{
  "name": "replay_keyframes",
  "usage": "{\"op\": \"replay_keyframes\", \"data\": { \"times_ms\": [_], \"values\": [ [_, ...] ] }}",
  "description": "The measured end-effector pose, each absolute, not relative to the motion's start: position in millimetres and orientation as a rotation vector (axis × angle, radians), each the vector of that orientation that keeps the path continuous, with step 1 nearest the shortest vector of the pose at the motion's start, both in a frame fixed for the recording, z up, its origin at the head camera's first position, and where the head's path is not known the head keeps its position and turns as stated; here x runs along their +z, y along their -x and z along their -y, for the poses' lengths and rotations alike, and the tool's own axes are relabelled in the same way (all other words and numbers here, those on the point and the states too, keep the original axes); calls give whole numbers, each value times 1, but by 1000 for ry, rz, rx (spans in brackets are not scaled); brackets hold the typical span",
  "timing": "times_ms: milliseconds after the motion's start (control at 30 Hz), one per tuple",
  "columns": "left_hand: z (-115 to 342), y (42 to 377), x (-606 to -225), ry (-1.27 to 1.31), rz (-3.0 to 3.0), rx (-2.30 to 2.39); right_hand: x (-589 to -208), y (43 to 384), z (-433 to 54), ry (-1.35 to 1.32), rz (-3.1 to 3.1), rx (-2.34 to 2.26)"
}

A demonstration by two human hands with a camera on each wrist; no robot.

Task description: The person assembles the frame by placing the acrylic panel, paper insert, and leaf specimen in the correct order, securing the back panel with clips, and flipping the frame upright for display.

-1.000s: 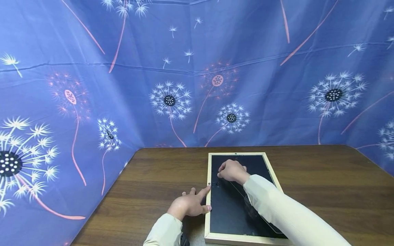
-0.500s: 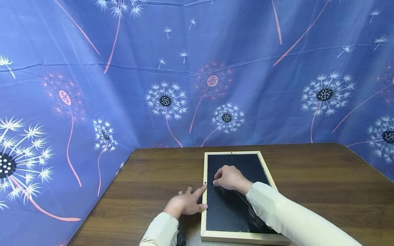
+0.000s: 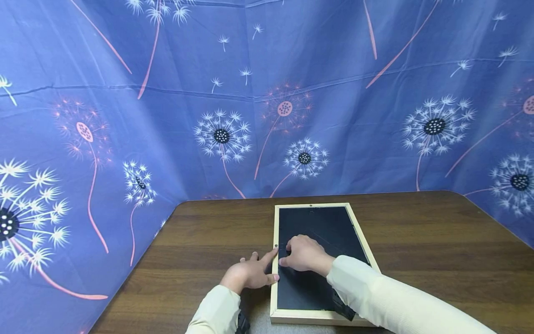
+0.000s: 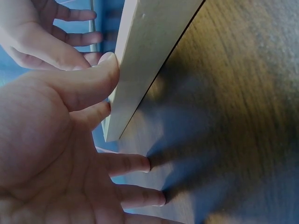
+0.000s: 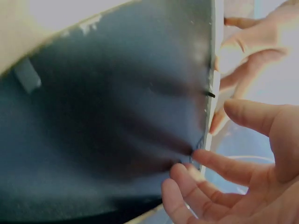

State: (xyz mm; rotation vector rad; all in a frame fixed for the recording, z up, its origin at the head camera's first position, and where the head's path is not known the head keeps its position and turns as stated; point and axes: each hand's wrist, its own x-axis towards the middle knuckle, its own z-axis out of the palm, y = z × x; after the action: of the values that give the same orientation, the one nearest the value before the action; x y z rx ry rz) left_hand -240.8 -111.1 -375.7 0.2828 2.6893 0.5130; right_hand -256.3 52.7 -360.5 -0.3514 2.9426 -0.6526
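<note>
A picture frame lies back side up, with a pale wooden rim (image 3: 354,213) around a black backing board (image 3: 317,222). At its left side my left hand (image 3: 249,273) rests, thumb and index fingertips touching the rim, the other fingers spread over the table. My right hand (image 3: 306,254) reaches over the backing to the inner left edge. In the right wrist view its index fingertip (image 5: 198,154) meets the board beside the rim, while the thumb (image 5: 243,114) stays apart. A small dark tab (image 5: 210,94) sticks out at that edge. Nothing shows between these fingers.
The frame lies on a brown wood-grain table (image 3: 208,236). A blue cloth (image 3: 333,111) with dandelion prints hangs behind the table and along its left side. A dark device (image 3: 344,306) sits under the right wrist, close over the frame's near end.
My right hand has moved from the upper part of the backing toward the near left edge. A thin string visible earlier across the board is now mostly hidden. The left hand stays at the rim.
</note>
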Motion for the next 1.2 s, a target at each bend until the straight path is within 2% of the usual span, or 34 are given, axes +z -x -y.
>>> {"op": "replay_keyframes", "data": {
  "times_ms": [433,1200],
  "values": [
    [110,240,-377,-290,-2701,494,-371,254,-47,291,-3037,-645],
    [110,239,-374,-268,-2694,474,-369,258,-44,251,-3033,-607]
  ]
}}
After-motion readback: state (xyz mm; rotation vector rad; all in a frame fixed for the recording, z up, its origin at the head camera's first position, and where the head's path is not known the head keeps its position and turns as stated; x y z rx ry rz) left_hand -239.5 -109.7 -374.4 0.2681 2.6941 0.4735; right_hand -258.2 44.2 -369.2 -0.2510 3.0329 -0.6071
